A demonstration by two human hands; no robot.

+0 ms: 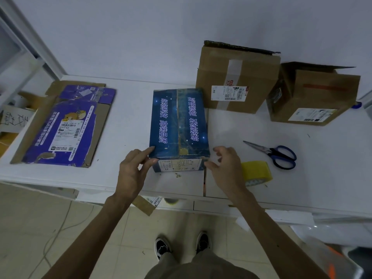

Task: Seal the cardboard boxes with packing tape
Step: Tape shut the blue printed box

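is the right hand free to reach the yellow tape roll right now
Probably yes: the right hand holds nothing and the yellow tape roll lies right beside its wrist, nothing between them.

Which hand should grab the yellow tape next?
Probably right. The right hand is just beside the tape roll; the left hand touches the blue box on the other side.
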